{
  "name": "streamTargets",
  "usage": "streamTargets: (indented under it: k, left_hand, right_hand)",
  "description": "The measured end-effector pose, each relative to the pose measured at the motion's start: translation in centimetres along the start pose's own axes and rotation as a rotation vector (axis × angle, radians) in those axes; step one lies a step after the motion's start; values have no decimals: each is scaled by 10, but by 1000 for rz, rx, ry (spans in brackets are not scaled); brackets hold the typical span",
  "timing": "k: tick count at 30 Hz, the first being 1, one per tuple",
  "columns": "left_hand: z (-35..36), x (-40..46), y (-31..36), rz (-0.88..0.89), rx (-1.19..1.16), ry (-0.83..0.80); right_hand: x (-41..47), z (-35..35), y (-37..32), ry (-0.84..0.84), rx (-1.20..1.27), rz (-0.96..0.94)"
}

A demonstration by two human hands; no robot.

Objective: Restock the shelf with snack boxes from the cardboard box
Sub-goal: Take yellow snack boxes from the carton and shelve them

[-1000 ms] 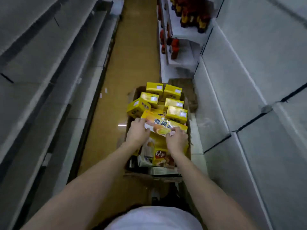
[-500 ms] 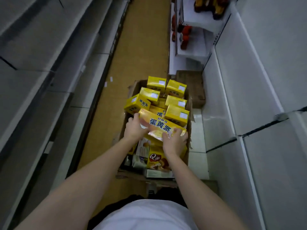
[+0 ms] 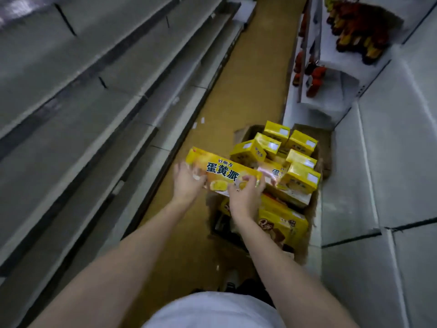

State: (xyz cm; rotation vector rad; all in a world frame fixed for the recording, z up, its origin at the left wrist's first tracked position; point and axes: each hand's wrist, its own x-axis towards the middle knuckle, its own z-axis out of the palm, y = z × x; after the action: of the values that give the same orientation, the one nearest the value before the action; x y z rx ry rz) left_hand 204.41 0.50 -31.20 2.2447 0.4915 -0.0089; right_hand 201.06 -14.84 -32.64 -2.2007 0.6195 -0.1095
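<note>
**Head view: long snack box lifted, shelves to my left**

I hold the long snack box (image 3: 222, 172) above the cardboard box (image 3: 314, 209), left hand (image 3: 186, 183) and right hand (image 3: 246, 197) gripping its near edge. Its long axis runs left-right; the gray shelves (image 3: 99, 110) lie nearer my left hand.

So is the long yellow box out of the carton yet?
Out. Both hands, left hand and right hand, hold the long yellow box over the floor, left of the carton.
</note>
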Motion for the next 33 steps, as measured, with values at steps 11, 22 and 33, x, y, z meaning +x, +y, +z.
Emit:
streamTargets:
  k: [11, 22, 33]
  left_hand:
    - [-208, -4, -130, -173, -105, 416]
    - [-380, -57, -219, -278, -140, 709]
    - [-473, -108, -256, -330, -189, 907]
  right_hand:
    - [-120, 101, -148, -269, 41, -435]
    - [-246, 177, -259, -590, 221, -642]
    - [-323, 211, -346, -736, 251, -822]
